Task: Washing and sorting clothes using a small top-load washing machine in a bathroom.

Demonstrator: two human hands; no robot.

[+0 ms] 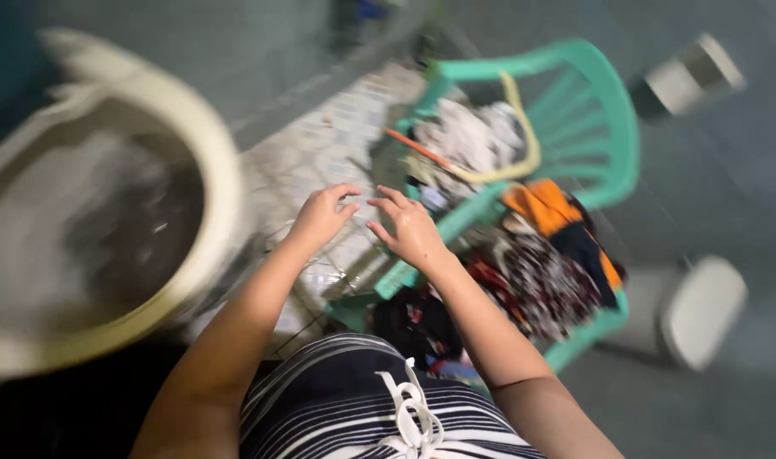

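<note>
My left hand (pixel 322 216) and my right hand (pixel 409 228) hover close together at the centre of the view, fingers spread, holding nothing. They are above the near edge of a green plastic chair (pixel 605 102) lying tipped and piled with clothes (pixel 537 272): a pale bundle, an orange piece, dark patterned cloth. My right hand is nearest the chair's green rail. The picture is blurred by motion.
A large cream-coloured round tub (pixel 197 136) with dark wet contents stands at the left. Tiled floor (pixel 320 153) lies under the hands. Two white objects (pixel 702 310) sit on the grey floor at the right. A yellow hose loops over the chair.
</note>
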